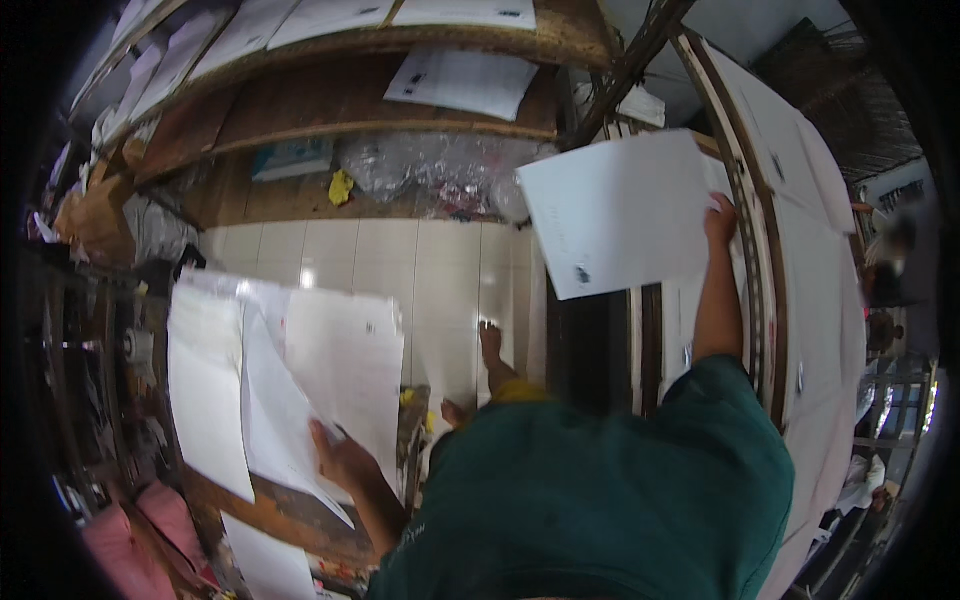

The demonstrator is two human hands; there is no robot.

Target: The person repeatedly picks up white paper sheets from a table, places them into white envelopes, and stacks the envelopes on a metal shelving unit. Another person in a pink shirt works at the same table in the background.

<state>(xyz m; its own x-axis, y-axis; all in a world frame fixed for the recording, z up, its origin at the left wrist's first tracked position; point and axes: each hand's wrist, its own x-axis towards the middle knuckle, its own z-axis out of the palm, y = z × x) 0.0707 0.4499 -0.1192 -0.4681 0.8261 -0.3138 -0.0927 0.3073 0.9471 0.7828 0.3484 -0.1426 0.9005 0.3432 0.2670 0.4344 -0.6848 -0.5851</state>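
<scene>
Head camera: worn on the person's head, fisheye
Facing: down past green shirt (600, 490) toward tiled floor (390, 260)
Nearness: shirt close, left hand (347, 462) and right hand (720, 220) beyond, floor farther

The left hand (348, 466) sits toward seven o'clock, fingers pointing to eleven, its bare left forearm (382, 512) slanting up behind it. The right hand (720, 220) is up toward two, fingers curled in, its right forearm (722, 310) pointing to twelve.
</scene>
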